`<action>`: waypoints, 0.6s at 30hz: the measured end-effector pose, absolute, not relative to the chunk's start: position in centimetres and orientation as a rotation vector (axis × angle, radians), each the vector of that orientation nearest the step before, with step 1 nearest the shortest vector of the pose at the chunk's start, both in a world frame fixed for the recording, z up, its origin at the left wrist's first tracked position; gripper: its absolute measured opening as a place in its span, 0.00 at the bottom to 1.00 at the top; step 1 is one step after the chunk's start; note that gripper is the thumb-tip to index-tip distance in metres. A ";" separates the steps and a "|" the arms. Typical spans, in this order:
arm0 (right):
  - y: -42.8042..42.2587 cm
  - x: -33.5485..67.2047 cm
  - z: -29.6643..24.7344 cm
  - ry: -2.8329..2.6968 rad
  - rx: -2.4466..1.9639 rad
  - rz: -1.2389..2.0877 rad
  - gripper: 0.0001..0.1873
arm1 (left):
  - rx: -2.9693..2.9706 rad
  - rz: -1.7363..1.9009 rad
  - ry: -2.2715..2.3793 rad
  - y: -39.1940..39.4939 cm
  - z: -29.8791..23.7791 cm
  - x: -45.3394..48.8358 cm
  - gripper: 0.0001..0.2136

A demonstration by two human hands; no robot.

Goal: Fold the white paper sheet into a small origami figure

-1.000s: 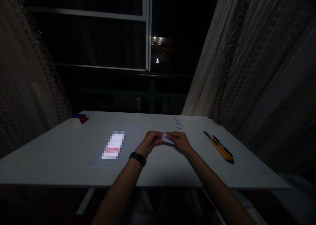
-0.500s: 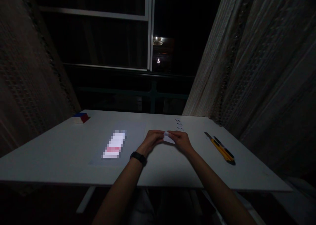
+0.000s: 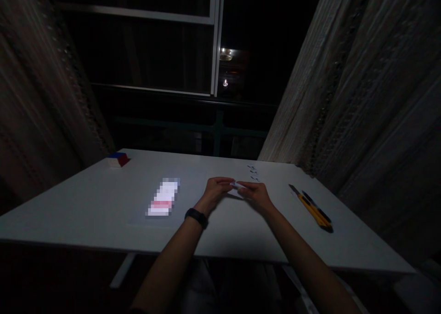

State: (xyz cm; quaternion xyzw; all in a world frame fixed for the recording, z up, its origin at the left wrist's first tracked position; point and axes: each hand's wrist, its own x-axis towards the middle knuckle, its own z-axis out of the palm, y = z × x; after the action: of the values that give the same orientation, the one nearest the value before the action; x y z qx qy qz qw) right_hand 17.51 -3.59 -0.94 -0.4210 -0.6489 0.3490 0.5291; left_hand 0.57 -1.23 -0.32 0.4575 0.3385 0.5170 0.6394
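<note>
Between my two hands is a small piece of white paper [image 3: 235, 192], held a little above or against the white table [image 3: 241, 231]; I cannot tell which. My left hand [image 3: 217, 192], with a dark band on its wrist, pinches the paper's left side. On the other side, my right hand [image 3: 257, 194] grips it with thumb and fingers. The paper looks folded along its top edge, though the fingers cover part of it. Just beyond my right hand lie several small dark objects [image 3: 253, 172] in a short row, too small to name.
A lit phone screen [image 3: 161, 199], blurred out, lies on a pale sheet [image 3: 138, 218] to the left. Far left stands a blue, red and white block [image 3: 117, 159]. A yellow utility knife [image 3: 312, 210] and a dark pen [image 3: 319, 208] lie to the right. Curtains [image 3: 292, 98] flank a dark window.
The whole view has shifted and tilted slightly. Both hands still hold the paper, whose angle between the fingers has changed a little.
</note>
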 end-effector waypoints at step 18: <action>-3.6 17.5 -0.6 -1.526 -1.027 0.839 0.20 | 1.082 1.164 0.756 -1.2 -0.5 0.6 0.16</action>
State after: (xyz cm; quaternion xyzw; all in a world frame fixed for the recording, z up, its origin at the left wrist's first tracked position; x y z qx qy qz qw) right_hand 17.54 -3.55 -0.64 -0.4304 -0.6397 0.3516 0.5310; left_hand 0.60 -1.24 -0.46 0.4739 0.3312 0.5098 0.6371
